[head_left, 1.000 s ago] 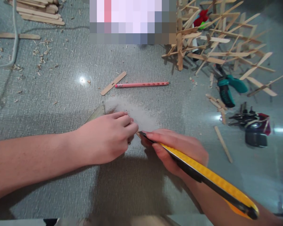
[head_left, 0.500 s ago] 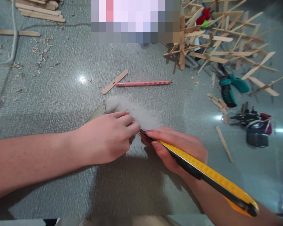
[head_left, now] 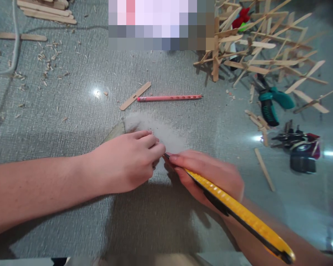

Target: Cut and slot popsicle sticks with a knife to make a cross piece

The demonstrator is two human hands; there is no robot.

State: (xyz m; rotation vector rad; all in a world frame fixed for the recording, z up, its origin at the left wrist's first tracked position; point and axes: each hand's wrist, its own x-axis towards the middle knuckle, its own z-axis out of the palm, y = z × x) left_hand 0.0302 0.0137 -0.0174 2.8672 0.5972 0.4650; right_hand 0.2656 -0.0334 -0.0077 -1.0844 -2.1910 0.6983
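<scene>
My right hand (head_left: 208,173) is closed round a yellow and black utility knife (head_left: 227,201), its handle slanting down to the right. The knife's tip end reaches the fingertips of my left hand (head_left: 135,159). Those left fingers are curled together over something almost wholly hidden; a thin wooden sliver seems to show between the hands, probably a craft stick. Under my left hand lies a pale, clear sheet (head_left: 115,131) with a marked edge, and whitish dust (head_left: 166,129) spreads beyond the fingers. Just past the dust are a pink pencil (head_left: 169,98) and a craft stick with a small slot (head_left: 135,96).
Crossed craft-stick pieces (head_left: 266,62) pile up at the back right, near teal-handled pliers (head_left: 269,105) and a dark case of small bits (head_left: 302,151). Stacked craft sticks (head_left: 48,13), a white cable (head_left: 16,44) and wood shavings (head_left: 48,59) occupy the back left.
The knife has rolled in my right hand, showing more of its yellow side, and its rear end has swung slightly left and down. My left hand stays put.
</scene>
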